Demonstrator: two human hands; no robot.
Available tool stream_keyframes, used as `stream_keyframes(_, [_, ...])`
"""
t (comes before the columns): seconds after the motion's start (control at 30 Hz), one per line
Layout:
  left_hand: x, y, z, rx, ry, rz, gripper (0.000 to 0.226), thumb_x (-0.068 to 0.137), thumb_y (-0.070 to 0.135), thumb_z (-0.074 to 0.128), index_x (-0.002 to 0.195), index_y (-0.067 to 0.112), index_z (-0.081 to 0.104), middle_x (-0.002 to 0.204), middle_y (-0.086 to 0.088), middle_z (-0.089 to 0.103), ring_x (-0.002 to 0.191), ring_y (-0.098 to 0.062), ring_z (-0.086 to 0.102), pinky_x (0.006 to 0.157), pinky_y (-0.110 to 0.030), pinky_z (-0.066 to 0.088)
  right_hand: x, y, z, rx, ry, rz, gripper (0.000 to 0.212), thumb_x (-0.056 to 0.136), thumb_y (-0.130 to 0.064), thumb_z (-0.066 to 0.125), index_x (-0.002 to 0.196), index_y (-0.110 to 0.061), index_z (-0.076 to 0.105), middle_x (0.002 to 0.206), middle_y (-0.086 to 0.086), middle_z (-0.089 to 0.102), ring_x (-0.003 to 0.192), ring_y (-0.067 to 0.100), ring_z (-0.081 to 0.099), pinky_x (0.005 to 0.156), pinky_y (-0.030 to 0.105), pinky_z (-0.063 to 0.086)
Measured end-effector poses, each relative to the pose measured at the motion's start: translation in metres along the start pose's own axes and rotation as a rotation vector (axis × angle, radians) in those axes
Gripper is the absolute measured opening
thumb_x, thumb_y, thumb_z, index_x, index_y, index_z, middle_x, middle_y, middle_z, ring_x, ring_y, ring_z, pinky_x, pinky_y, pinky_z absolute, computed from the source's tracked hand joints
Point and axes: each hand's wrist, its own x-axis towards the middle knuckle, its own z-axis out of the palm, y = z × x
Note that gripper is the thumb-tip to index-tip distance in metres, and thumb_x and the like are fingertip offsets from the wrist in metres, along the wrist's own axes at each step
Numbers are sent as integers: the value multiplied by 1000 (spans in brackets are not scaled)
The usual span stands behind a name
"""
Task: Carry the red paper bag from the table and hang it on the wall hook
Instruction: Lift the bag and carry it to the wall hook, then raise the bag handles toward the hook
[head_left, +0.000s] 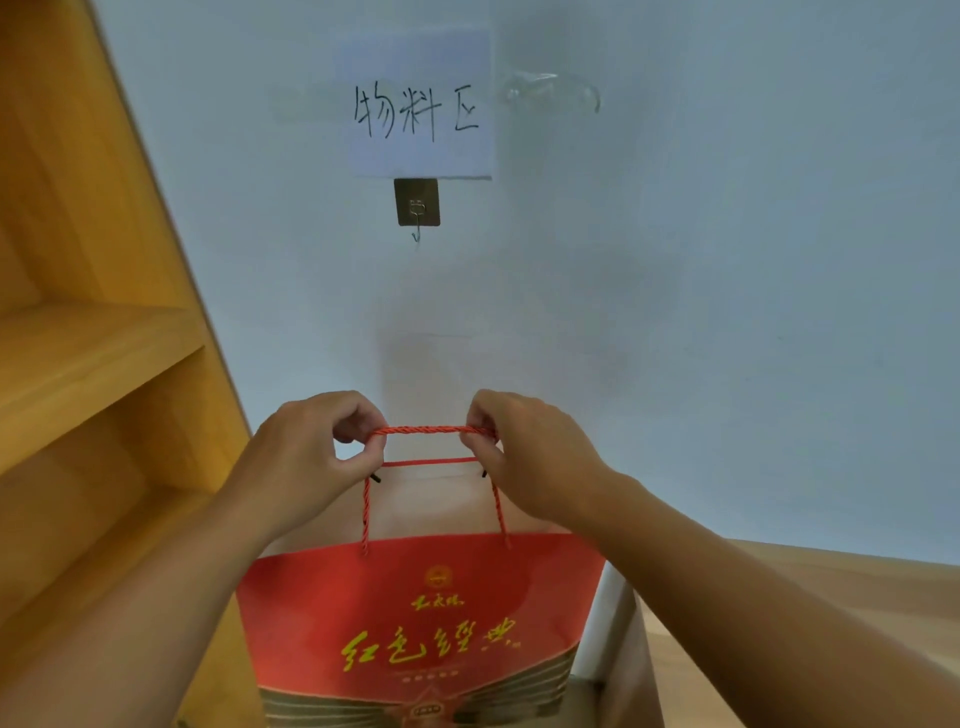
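Here the person stands facing a pale wall (727, 260), holding the red paper bag (415, 623) up in front of them by its twisted red cord handle (431, 430). The left hand (306, 457) pinches the left end of the handle between thumb and fingers, and the right hand (524, 452) pinches the right end the same way, so the cord is stretched taut and level between the two closed grips. A second cord runs just under it, and the bag hangs straight down from the hands, its red face with yellow characters turned toward the person. Up on the wall, well above the handle and roughly in line with its middle, sits the wall hook (416, 208), a small metal hook on a square adhesive plate; the handle is not on it. Just over the hook, touching the plate's top edge, is a white paper sign (415, 104) with handwritten black characters. To the right of the sign a clear plastic hook (550, 91) is stuck to the wall. On the left stands a wooden shelf unit (78, 338), its boards running close beside the left forearm.
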Motion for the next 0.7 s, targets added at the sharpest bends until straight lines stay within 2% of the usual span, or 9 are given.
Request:
stream_keyframes(0.33, [79, -42, 29, -77, -7, 55, 14, 82, 21, 76, 81, 33, 69, 80, 14, 75, 86, -8, 69, 75, -23, 54, 63, 33, 13, -93, 38, 52, 13, 102, -33, 58, 98, -21, 62, 89, -7, 68, 77, 16, 63, 72, 36, 56])
stream_keyframes(0.6, [158, -89, 44, -88, -109, 167, 20, 79, 21, 80, 79, 37, 68, 73, 19, 71, 84, -5, 68, 66, -12, 49, 134, 58, 33, -165, 47, 157, 11, 98, -36, 62, 97, -25, 65, 92, -9, 72, 84, 16, 66, 75, 35, 55])
stream_keyframes(0.7, [191, -108, 42, -107, -127, 220, 15, 76, 28, 78, 78, 39, 67, 74, 20, 69, 81, -4, 67, 63, -13, 50, 162, 64, 38, -173, 58, 197, 8, 97, -36, 63, 95, -29, 64, 92, -11, 71, 86, 14, 67, 75, 33, 54])
